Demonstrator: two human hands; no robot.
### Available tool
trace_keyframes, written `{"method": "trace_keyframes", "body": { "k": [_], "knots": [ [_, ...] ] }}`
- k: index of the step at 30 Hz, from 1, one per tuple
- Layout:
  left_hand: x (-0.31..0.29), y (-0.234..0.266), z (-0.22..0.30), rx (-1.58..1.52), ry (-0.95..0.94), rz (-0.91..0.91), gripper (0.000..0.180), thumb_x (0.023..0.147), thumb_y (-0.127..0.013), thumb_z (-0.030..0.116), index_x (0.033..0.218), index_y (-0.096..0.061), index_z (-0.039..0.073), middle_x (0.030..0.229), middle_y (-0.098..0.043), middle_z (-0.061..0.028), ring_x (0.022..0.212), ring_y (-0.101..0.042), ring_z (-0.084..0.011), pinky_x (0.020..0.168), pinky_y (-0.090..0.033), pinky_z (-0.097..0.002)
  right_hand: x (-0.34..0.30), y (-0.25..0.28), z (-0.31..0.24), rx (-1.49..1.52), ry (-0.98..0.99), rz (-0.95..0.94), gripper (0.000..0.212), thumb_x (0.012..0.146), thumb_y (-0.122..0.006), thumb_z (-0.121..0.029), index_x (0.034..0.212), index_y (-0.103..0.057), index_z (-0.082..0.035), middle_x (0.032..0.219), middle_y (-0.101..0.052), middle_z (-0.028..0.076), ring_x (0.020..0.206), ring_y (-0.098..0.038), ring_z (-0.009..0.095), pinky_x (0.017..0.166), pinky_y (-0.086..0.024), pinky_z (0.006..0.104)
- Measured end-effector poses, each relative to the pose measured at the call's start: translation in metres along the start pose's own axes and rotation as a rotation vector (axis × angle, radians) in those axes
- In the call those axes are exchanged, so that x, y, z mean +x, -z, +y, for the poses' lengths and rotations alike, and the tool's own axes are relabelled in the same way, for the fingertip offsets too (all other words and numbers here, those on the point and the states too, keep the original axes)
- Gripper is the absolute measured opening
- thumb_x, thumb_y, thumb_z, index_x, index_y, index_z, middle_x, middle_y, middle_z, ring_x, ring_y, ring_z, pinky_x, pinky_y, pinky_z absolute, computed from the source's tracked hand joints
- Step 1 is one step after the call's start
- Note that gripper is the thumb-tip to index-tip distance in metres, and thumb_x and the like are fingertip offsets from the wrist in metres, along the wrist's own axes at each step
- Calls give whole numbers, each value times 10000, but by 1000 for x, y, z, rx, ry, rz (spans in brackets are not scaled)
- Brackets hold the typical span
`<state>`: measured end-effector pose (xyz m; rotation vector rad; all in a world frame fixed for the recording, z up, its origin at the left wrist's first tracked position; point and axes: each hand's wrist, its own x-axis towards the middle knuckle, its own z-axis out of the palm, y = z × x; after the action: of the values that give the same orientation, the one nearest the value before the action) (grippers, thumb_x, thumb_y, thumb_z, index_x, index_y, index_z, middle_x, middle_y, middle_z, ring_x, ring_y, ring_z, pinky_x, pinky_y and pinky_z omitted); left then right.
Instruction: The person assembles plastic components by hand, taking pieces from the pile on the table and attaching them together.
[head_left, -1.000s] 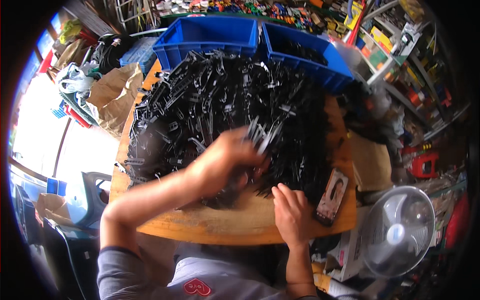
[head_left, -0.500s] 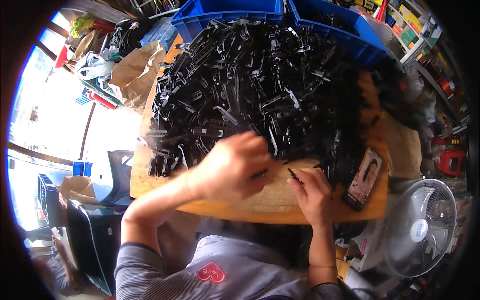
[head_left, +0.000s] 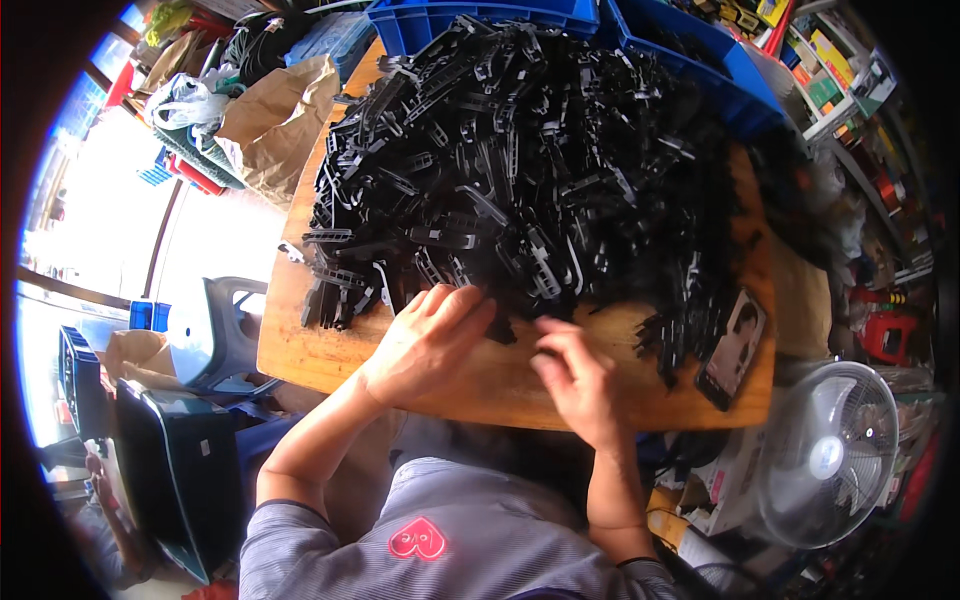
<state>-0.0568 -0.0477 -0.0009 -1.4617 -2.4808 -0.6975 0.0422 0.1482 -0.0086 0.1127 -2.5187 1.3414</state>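
A big heap of black plastic clip-like parts (head_left: 470,150) covers most of the wooden table (head_left: 330,365). At the heap's front edge, my left hand (head_left: 425,340) is closed, back upward. A small black plastic part (head_left: 500,327) shows at its fingertips, partly hidden by the fingers. To the right, my right hand (head_left: 582,385) hovers over bare wood with thumb and fingers apart. Its fingertips are slightly blurred and point toward the left hand; I see nothing between them.
A phone (head_left: 732,350) lies at the table's right edge, beside several black parts. Blue bins (head_left: 690,60) stand behind the heap. A fan (head_left: 828,455) is at the right, and a brown paper bag (head_left: 280,125) at the left.
My left hand has moved left and its fingers now reach the heap's edge. My right hand has shifted left, and the black part it held no longer shows. The whole view has shifted slightly.
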Motion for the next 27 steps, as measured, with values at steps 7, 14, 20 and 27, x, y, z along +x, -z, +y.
{"method": "trace_keyframes", "body": {
  "k": [7, 14, 20, 27],
  "knots": [
    [1, 3, 5, -11, -177, -46, 524, 654, -646, 72, 1166, -551, 16, 1164, -481, -159, 811, -537, -246, 724, -478, -347, -21, 21, 7, 150, -108, 222, 135, 818, -637, -56, 934, -586, -10, 981, -589, 110, 797, -559, 130, 629, -450, 230],
    [12, 3, 16, 47, -65, 16, 637, 621, -577, 1, 1253, -503, 44, 1078, -514, -138, 780, -536, -249, 679, -483, -332, -35, -3, 4, 999, -386, 115, 219, 805, -669, -64, 999, -569, -37, 881, -577, 14, 816, -548, 82, 746, -434, 213],
    [17, 13, 5, 166, 53, 96, 676, 601, -545, -48, 1266, -497, 61, 1032, -557, -110, 754, -538, -230, 653, -487, -331, -33, -3, 5, 956, -347, 196, 265, 812, -674, -192, 950, -534, -14, 864, -604, 118, 745, -595, 166, 670, -508, 265],
    [29, 2, 57, -772, 317, -66, 327, 706, -547, -86, 1015, -604, 3, 803, -635, -124, 739, -640, -209, 663, -500, -305, -20, -3, 1, 1050, -78, 278, 291, 769, -703, -218, 914, -563, -8, 860, -543, 96, 780, -528, 168, 684, -438, 273]
  ]
}}
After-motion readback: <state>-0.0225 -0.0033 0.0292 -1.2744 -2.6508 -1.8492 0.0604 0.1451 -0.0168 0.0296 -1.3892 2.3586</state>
